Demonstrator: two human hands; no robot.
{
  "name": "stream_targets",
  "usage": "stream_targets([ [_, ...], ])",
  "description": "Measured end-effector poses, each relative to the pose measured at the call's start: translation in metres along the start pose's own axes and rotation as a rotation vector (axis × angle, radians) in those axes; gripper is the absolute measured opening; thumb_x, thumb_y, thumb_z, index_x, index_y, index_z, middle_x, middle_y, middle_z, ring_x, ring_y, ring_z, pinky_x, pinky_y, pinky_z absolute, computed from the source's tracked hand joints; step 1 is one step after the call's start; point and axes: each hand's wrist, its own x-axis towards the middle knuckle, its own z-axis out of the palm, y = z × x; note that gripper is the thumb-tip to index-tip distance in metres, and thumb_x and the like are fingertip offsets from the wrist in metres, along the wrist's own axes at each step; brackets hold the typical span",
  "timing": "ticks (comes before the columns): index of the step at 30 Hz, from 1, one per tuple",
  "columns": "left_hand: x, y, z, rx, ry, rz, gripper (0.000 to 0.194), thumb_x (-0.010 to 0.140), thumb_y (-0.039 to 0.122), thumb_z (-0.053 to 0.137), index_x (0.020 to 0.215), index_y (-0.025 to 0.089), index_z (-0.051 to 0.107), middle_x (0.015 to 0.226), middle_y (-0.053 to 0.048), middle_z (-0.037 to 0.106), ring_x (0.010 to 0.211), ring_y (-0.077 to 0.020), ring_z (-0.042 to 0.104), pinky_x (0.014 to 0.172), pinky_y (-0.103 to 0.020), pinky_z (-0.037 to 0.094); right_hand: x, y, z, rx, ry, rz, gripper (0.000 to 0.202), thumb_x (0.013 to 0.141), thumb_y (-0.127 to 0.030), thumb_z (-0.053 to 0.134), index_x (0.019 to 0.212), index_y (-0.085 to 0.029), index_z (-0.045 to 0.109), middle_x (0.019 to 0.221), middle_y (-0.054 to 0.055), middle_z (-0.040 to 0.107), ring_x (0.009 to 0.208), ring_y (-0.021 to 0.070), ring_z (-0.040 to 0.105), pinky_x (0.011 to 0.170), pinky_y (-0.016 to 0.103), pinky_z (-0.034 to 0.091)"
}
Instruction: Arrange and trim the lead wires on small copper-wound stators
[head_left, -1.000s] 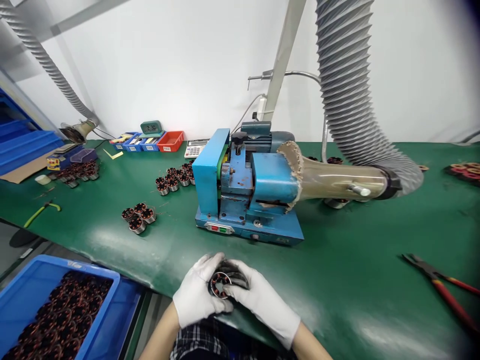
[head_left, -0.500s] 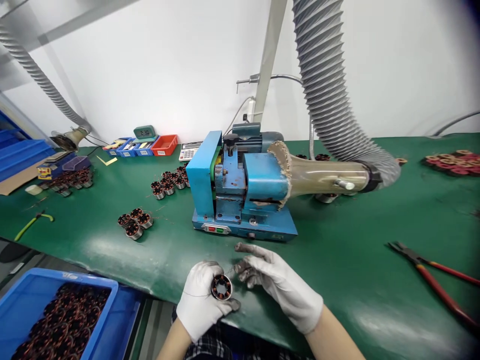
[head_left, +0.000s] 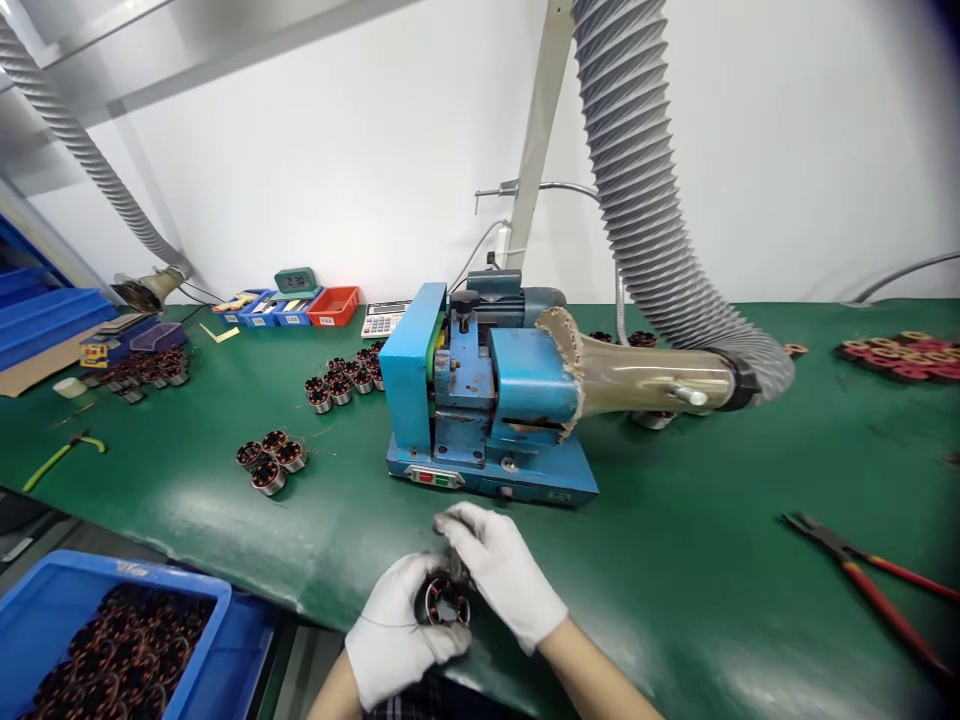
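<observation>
My left hand (head_left: 401,625), in a white glove, is wrapped round a ring-shaped wound stator (head_left: 448,602) with copper coils, just above the front edge of the green table. A thin wire crosses the glove. My right hand (head_left: 499,565), gloved too, has its fingers bent down at the upper rim of the stator; its fingertips are close together and whatever lies between them is hidden. Behind both hands stands a blue machine (head_left: 420,470) with red and green buttons. To the left sits a small group of stators (head_left: 268,476) on the table.
Red-handled pliers (head_left: 847,555) lie at the right, green-handled cutters (head_left: 64,460) at the far left. A blue bin (head_left: 221,600) full of stators is at the lower left. More stators (head_left: 341,390) sit left of the machine. A grey hose (head_left: 637,180) hangs behind.
My right hand has moved left onto the stator, its spread fingers now drawn together. My left hand still holds the stator, slightly lower in view. The camera view has tilted up a little.
</observation>
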Motion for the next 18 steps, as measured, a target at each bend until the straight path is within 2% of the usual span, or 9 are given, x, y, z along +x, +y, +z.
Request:
stream_targets([
  [3,0.000,0.000,0.000,0.011,0.007,-0.003,0.042,0.058,0.014,0.070,0.099,0.019,0.058,0.100,-0.004,0.059,0.094,-0.0205,0.054,0.087,-0.032,0.042,0.006,0.007,0.003,0.431,0.074,0.201,0.029,0.079,-0.044,0.053,0.070,-0.016,0.051,0.052,-0.004,0.044,0.045,0.0094,0.039,0.045,0.023,0.031],
  [5,-0.002,-0.003,0.001,-0.032,0.015,-0.042,0.040,0.059,0.014,0.069,0.098,0.018,0.057,0.098,-0.004,0.059,0.091,-0.0202,0.055,0.084,-0.031,0.043,-0.001,0.012,-0.002,0.607,0.073,0.276,0.034,0.072,-0.048,0.063,0.076,-0.016,0.051,0.059,-0.004,0.047,0.046,0.0082,0.040,0.045,0.022,0.033],
  [9,-0.004,-0.005,0.002,-0.067,0.022,-0.069,0.040,0.058,0.013,0.071,0.095,0.018,0.056,0.097,-0.004,0.059,0.091,-0.0202,0.055,0.083,-0.031,0.042,-0.027,0.017,-0.017,0.832,-0.090,0.328,0.051,0.057,-0.037,0.080,0.096,-0.016,0.054,0.074,-0.001,0.056,0.061,0.0115,0.053,0.061,0.025,0.042],
  [11,-0.004,-0.003,0.002,-0.052,0.033,-0.050,0.035,0.058,0.012,0.071,0.088,0.019,0.055,0.094,-0.003,0.059,0.088,-0.0191,0.055,0.081,-0.029,0.042,-0.035,0.018,-0.021,0.868,-0.127,0.342,0.054,0.055,-0.033,0.082,0.098,-0.015,0.055,0.072,0.000,0.057,0.061,0.0116,0.053,0.060,0.024,0.040],
  [14,-0.002,0.000,0.000,-0.026,0.023,0.018,0.026,0.060,0.010,0.070,0.077,0.019,0.052,0.087,0.000,0.059,0.084,-0.0165,0.054,0.078,-0.027,0.041,-0.034,0.019,-0.023,0.861,-0.044,0.373,0.052,0.059,-0.037,0.078,0.100,-0.015,0.056,0.059,-0.004,0.050,0.047,0.0076,0.042,0.046,0.021,0.029],
  [16,-0.001,0.002,-0.001,-0.012,-0.004,0.083,0.022,0.062,0.009,0.068,0.071,0.019,0.051,0.086,0.001,0.058,0.085,-0.0154,0.053,0.079,-0.026,0.040,-0.032,0.020,-0.024,0.739,-0.007,0.391,0.049,0.061,-0.041,0.074,0.098,-0.013,0.057,0.056,-0.005,0.048,0.044,0.0063,0.036,0.044,0.021,0.025],
  [18,0.000,0.002,-0.002,-0.002,-0.003,0.110,0.020,0.063,0.009,0.068,0.066,0.019,0.051,0.084,0.001,0.058,0.085,-0.0150,0.053,0.079,-0.026,0.041,-0.033,0.022,-0.025,0.497,-0.059,0.408,0.041,0.064,-0.041,0.069,0.091,-0.011,0.060,0.059,-0.002,0.052,0.044,0.0071,0.036,0.044,0.022,0.025],
])
